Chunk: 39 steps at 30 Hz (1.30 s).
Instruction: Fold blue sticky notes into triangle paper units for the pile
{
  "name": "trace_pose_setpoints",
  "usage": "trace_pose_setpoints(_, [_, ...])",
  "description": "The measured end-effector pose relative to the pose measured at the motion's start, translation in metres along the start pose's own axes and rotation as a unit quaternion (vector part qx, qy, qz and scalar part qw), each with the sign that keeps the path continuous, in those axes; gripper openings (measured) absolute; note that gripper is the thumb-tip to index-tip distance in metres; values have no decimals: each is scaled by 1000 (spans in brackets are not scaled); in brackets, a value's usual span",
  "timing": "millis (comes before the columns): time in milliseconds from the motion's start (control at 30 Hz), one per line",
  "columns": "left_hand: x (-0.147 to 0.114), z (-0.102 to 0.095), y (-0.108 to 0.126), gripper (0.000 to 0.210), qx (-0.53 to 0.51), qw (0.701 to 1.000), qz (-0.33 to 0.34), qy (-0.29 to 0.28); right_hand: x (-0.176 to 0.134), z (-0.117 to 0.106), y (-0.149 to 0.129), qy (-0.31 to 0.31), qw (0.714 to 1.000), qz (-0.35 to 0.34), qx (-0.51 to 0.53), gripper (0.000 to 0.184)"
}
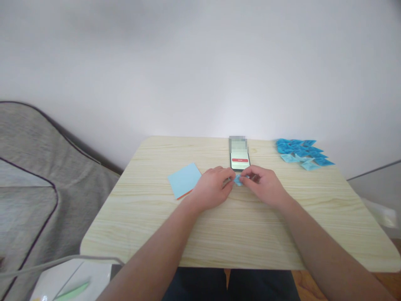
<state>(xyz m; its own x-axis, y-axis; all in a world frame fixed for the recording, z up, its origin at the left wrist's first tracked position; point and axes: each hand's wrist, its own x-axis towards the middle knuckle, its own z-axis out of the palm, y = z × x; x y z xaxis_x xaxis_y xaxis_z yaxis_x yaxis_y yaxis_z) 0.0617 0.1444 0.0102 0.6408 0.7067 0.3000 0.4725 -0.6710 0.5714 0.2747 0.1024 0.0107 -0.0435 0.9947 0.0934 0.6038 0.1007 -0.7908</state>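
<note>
Between my two hands is a small folded piece of light blue paper (238, 180), partly hidden by the fingers. My left hand (216, 186) pinches its left side, fingers closed. From the other side, my right hand (261, 184) pinches it between thumb and fingertips. Just beyond the hands a phone (239, 156) lies with its screen lit. Left of my left hand rests a stack of square paper sheets (185, 179), light blue on top with an orange edge showing below.
Several folded blue paper pieces (297, 148) lie grouped at the table's back right, a few of them paler. The wooden table (150, 217) meets a white wall behind. A grey cushioned seat (75, 196) stands on the left, with a pale cable (62, 260) near the front left corner.
</note>
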Motion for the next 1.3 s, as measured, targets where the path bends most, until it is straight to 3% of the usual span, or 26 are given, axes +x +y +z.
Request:
trace_pose_setpoints(167, [1,-1,6,10,-123,991,-46,32,4,-3,-1,7,986,15,165,26])
trace_pose_setpoints(367, [1,1,10,4,-192,977,-50,77,3,-4,1,-23,970,-4,241,33])
trace_pose_setpoints(667, [1,-4,11,8,-244,966,-28,80,0,-5,2,-31,975,-49,214,20])
trace_pose_setpoints(900, [1,-4,14,11,-274,957,-70,66,-1,-8,-2,-33,978,-30,202,24])
trace_pose_setpoints(1100, [2,2,12,13,-272,954,-70,105,-1,-3,-4,-12,975,-13,222,24])
trace_pose_setpoints(1300, [2,5,12,13,-298,946,-71,109,1,-1,-5,6,973,-4,229,26])
